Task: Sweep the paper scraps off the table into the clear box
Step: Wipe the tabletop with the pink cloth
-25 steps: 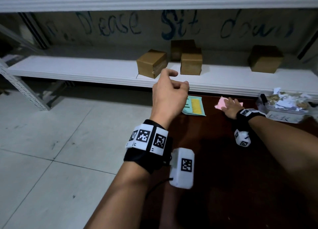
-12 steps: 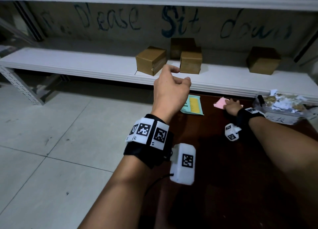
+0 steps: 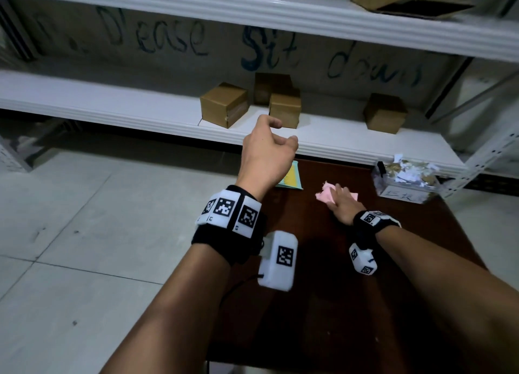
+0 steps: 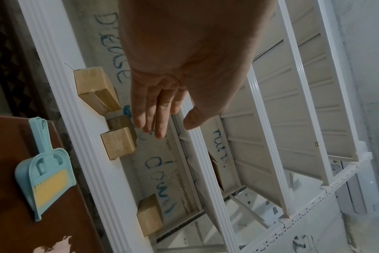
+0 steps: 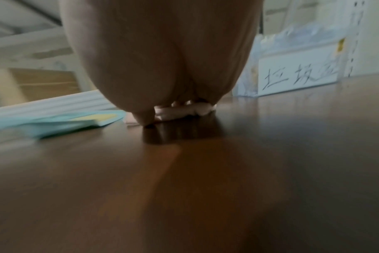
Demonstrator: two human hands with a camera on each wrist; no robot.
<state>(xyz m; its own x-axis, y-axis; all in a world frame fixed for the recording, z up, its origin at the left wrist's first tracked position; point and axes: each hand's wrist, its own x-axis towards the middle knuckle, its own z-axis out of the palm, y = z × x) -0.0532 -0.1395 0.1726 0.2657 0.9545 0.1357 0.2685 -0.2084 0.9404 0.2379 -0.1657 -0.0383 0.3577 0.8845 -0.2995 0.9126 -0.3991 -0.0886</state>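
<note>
My right hand (image 3: 338,195) lies on a crumpled pink paper (image 3: 323,195) on the dark brown table (image 3: 393,303), fingers pressing it down. The right wrist view shows that hand (image 5: 169,109) from behind, with the pink paper (image 5: 184,112) under its fingertips. The clear box (image 3: 404,182), holding several white and tan scraps, stands at the table's far right corner. My left hand (image 3: 283,133) hangs raised above the table's far left edge, fingers relaxed and holding nothing, and looks the same in its own view (image 4: 173,126).
A blue dustpan with a yellow brush (image 4: 44,179) lies at the table's far left, partly behind my left hand. Pale pink scraps (image 4: 54,246) lie nearer along the table. A white shelf (image 3: 140,112) with several cardboard boxes (image 3: 224,104) runs behind. Grey tiled floor (image 3: 84,261) lies to the left.
My right hand has slid the pink paper a little toward me, crumpling its left edge. The left hand stays raised in the air. The head view has tilted up.
</note>
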